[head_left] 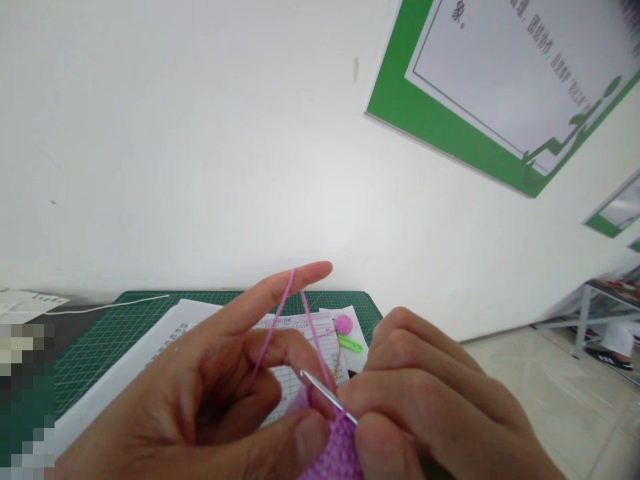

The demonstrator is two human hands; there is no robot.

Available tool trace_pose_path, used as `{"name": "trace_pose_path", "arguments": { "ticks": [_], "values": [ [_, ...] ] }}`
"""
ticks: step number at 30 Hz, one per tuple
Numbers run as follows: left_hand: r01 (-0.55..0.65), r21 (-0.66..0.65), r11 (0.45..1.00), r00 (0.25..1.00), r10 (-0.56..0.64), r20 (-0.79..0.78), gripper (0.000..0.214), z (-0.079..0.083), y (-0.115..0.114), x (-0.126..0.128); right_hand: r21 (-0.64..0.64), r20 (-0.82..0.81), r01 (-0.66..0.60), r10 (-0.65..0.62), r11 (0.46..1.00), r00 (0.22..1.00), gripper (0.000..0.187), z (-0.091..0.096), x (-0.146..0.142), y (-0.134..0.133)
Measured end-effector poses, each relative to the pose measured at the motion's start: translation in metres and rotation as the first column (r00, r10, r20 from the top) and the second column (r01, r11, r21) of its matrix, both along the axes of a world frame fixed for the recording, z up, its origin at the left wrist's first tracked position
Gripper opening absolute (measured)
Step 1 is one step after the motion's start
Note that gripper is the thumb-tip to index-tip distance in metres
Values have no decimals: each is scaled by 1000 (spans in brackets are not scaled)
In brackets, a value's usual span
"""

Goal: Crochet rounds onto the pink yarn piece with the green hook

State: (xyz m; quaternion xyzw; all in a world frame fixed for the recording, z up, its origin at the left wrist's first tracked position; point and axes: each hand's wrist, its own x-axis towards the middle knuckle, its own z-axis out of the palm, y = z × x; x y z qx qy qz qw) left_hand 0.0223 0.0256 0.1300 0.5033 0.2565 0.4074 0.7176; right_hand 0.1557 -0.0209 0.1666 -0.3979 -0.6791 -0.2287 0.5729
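Note:
My left hand pinches a pink crocheted piece between thumb and middle finger at the bottom of the view. Its index finger points up, and pink yarn runs over that fingertip down to the work. My right hand is closed around a silver crochet hook. The hook's tip sits at the top edge of the crocheted piece, beside the yarn strand.
A green cutting mat lies on the table under printed paper sheets. A small pink ball and a green clip rest on the paper. A white cable runs behind. A green-framed poster hangs on the wall.

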Motion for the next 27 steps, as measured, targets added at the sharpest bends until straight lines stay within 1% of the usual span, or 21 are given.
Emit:
{"name": "trace_pose_path", "arguments": {
  "ticks": [2, 4, 7, 9, 11, 14, 18, 20, 24, 27],
  "values": [
    [-11, 8, 1000, 1000, 11, -18, 87, -2, 1, -1, -18, -45, -13, 13, 1000, 999, 41, -1, 0, -2],
    [-56, 20, 998, 998, 56, -36, 91, -5, 1, -2, -41, -79, -17, 13, 999, 997, 39, -2, 1, -3],
    [-84, 49, 995, 996, 85, -22, 93, -10, -1, -4, -82, -102, -25, 17, 996, 995, 40, -5, 3, -4],
    [-63, 67, 996, 998, 65, -26, 91, -12, -1, -6, -103, -74, -44, 36, 994, 997, 39, -6, 5, -4],
    [-21, 57, 998, 999, 23, -45, 92, -12, 0, -6, -102, -26, -57, 55, 993, 998, 40, -7, 8, -4],
    [21, -15, 1000, 999, -21, -27, 100, -8, 2, -3, -101, -24, -51, 49, 994, 999, 41, -7, 11, -4],
    [34, -106, 994, 998, -27, 65, 107, 1, 1, 4, -76, -54, -15, 11, 997, 998, 45, -3, 10, -6],
    [38, -141, 989, 996, -26, 85, 109, 5, -1, 6, -74, -68, -25, 20, 997, 997, 44, 0, 7, -6],
    [43, -208, 977, 995, -24, 93, 111, 12, -5, 4, -55, -109, -114, 108, 992, 988, 45, 1, 5, -3],
    [55, -269, 962, 996, -35, 77, 102, 16, -6, 0, -109, -139, -239, 223, 965, 965, 45, -3, 9, -3]
  ]
}}
